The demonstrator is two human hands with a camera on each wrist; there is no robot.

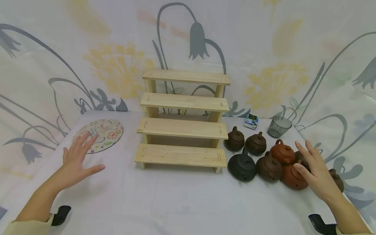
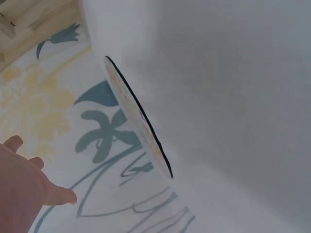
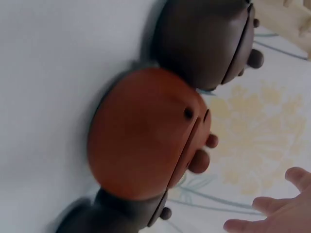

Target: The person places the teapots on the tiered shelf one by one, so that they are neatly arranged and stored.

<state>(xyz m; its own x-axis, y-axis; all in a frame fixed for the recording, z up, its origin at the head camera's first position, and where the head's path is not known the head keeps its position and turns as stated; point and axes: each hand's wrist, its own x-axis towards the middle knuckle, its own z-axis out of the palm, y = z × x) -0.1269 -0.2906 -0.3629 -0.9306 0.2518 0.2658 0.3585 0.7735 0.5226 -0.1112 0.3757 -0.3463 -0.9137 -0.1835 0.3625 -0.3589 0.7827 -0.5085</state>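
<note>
Teapots (image 1: 269,167) cluster right of the tiered wooden shelf (image 1: 180,154) in my head view; I see the right hand (image 1: 317,173) over their right side, fingers spread, gripping nothing. The left hand (image 1: 74,164), equally splayed and empty, hangs near the round patterned mat (image 1: 111,130). My left wrist view shows it apart from that mat. Through the right wrist, I find an orange teapot (image 3: 138,136) between darker ones, clear of the fingertips.

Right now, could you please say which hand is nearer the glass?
Right: the right hand is in front of the glass and to its right; the left hand is left of the shelf, near the disc.
</note>
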